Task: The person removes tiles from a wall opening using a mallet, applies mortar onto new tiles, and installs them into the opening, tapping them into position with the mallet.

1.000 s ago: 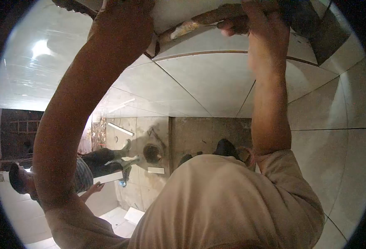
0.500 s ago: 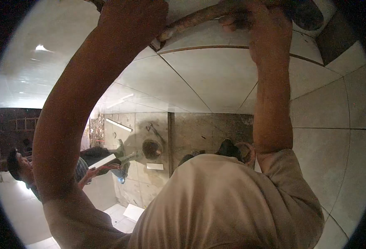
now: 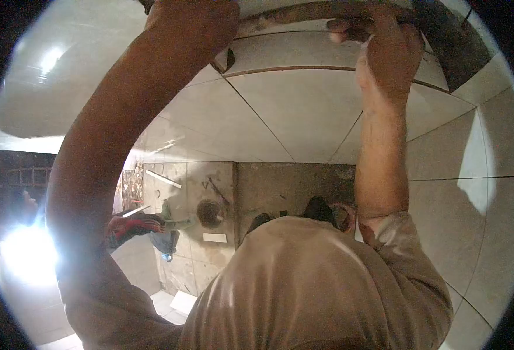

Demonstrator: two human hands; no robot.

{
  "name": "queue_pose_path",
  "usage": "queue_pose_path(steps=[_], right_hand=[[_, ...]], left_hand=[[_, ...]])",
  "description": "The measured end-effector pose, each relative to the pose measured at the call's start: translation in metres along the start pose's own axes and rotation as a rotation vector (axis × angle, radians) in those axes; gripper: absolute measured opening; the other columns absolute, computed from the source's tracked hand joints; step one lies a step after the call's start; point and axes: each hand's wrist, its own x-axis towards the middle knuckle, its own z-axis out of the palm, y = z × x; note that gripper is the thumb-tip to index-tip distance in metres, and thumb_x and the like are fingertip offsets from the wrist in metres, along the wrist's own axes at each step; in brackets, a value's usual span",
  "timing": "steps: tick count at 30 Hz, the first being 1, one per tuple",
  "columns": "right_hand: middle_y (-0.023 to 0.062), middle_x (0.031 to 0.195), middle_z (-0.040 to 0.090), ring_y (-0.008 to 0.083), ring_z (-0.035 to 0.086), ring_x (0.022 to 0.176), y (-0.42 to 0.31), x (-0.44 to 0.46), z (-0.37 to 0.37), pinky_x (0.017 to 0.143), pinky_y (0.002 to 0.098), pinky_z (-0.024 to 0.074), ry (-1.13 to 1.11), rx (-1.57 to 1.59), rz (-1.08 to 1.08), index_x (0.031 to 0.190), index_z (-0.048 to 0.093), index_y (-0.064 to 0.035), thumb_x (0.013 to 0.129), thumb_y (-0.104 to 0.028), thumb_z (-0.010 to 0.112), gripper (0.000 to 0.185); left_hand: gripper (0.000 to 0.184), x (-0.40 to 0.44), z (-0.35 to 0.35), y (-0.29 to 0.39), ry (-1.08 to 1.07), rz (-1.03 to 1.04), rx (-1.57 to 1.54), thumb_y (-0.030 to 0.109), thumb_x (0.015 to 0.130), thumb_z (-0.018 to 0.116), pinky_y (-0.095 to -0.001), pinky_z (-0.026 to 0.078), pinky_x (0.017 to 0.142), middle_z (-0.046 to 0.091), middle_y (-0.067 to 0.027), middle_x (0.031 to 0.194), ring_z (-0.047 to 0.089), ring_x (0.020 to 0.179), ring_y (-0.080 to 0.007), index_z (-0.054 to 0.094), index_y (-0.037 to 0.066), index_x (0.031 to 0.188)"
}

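At the top edge, a long brown strip [image 3: 292, 13] runs beside pale wall tiles [image 3: 292, 52]. My right hand [image 3: 388, 49] is at the strip's right part, its fingers bent round it and its thumb side turned left. My left hand [image 3: 201, 10] is at the strip's left end, cut off by the frame edge, its fingers hidden. A dark gap and a thin brown line [image 3: 286, 69] separate the upper tile row from the large tiles [image 3: 303, 111] below.
Lower left, another person's dark and red clothing [image 3: 131, 227] shows beyond my left arm, near a bright lamp [image 3: 29, 256]. On the floor are a round hole [image 3: 210, 214], a white piece [image 3: 214, 238] and a white strip [image 3: 163, 178]. A pinkish round container [image 3: 343, 216] stands by my feet.
My right hand has shifted slightly right along the strip. The other person has turned or bent, the face is out of sight, and a bright light now shines at the left.
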Motion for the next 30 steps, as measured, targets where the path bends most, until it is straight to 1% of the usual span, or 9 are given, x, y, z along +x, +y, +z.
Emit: queue_pose_path(steps=[3,11,14,15,17,20,23,25,30], right_hand=[[0.0123,0.074,0.07,0.0204,0.065,0.053,0.019,-0.002,0.002,0.047,0.0333,0.0517,0.081,0.089,0.218,0.087,0.065,0.0009,0.099,-0.016,0.063,0.021],[0.0113,0.074,0.069,0.0185,0.066,0.056,0.009,-0.003,-0.008,0.046,0.0303,0.0528,-0.009,0.113,0.129,0.092,0.064,-0.0006,0.1,-0.025,0.067,0.026],[0.0149,0.081,0.073,0.0244,0.07,0.066,0.009,-0.008,-0.008,0.066,0.0369,0.0554,0.065,-0.122,0.132,0.088,0.07,0.0032,0.099,-0.025,0.062,0.031],[0.0145,0.086,0.072,0.0242,0.071,0.075,0.015,-0.006,-0.005,0.07,0.038,0.054,0.012,-0.097,0.187,0.085,0.067,0.0006,0.098,-0.022,0.063,0.026],[0.0142,0.093,0.067,0.0268,0.064,0.093,0.02,-0.006,-0.025,0.082,0.0458,0.0501,0.063,-0.493,-0.079,0.095,0.068,0.0006,0.099,-0.022,0.062,0.024],[0.015,0.09,0.066,0.0276,0.063,0.083,-0.009,0.003,-0.033,0.078,0.0437,0.0512,0.139,-0.156,-0.059,0.101,0.067,0.0011,0.1,-0.022,0.063,0.023],[0.0165,0.085,0.069,0.0251,0.066,0.071,0.002,0.017,-0.036,0.069,0.0397,0.0551,0.189,-0.015,-0.108,0.101,0.067,0.0016,0.101,-0.023,0.061,0.025],[0.0177,0.079,0.072,0.0237,0.07,0.062,0.011,0.034,-0.026,0.061,0.0367,0.0582,0.243,-0.098,-0.235,0.101,0.067,0.0018,0.102,-0.024,0.06,0.027],[0.0184,0.08,0.073,0.0255,0.071,0.061,-0.015,0.05,0.018,0.062,0.0383,0.0599,0.104,0.101,-0.162,0.095,0.066,-0.0019,0.102,-0.026,0.06,0.026]], left_hand=[[0.023,0.018,0.003,0.001,-0.101,0.03,0.023,0.024,0.092,0.062,-0.0732,0.018,0.117,0.066,-0.0022,0.124,0.051,0.13,-0.0258,0.078,0.012,0.103],[0.026,0.018,-0.013,-0.004,-0.162,0.042,-0.053,0.026,0.094,0.06,-0.0743,0.014,0.117,0.068,-0.0026,0.125,0.049,0.135,-0.0263,0.078,0.01,0.106],[0.041,0.017,-0.01,0.007,-0.387,-0.024,-0.102,0.026,0.088,0.068,-0.0693,0.017,0.118,0.058,-0.0115,0.137,0.043,0.14,-0.0339,0.069,0.006,0.124],[0.03,0.016,0.026,0.02,-0.097,-0.059,0.031,0.024,0.086,0.065,-0.0641,0.026,0.115,0.064,-0.0128,0.116,0.054,0.121,-0.032,0.071,0.007,0.11],[0.022,0.009,-0.008,0.018,0.026,-0.132,0.029,0.023,0.081,0.065,-0.061,0.039,0.103,0.07,-0.0106,0.097,0.064,0.1,-0.0287,0.075,0.011,0.096],[0.016,-0.022,0.012,0.024,0.835,-0.31,-0.374,0.013,0.081,0.068,-0.0584,0.023,0.109,0.063,0.0015,0.108,0.062,0.108,-0.019,0.07,0.018,0.097],[0.067,-0.031,0.045,0.05,1.119,-0.729,-0.52,0.024,0.081,0.072,-0.0621,0.021,0.11,0.039,-0.0217,0.139,0.031,0.141,-0.0422,0.045,0.005,0.139],[0.107,-0.024,0.053,0.06,1.031,-0.837,-0.703,0.028,0.077,0.079,-0.0705,0.014,0.114,0.016,-0.0284,0.155,0.012,0.147,-0.0526,0.011,0.001,0.155],[0.113,-0.009,0.068,0.059,0.943,-0.979,-0.744,0.024,0.073,0.08,-0.0775,0.007,0.112,0.01,-0.0244,0.162,0.002,0.152,-0.0516,0.008,0.004,0.158]])
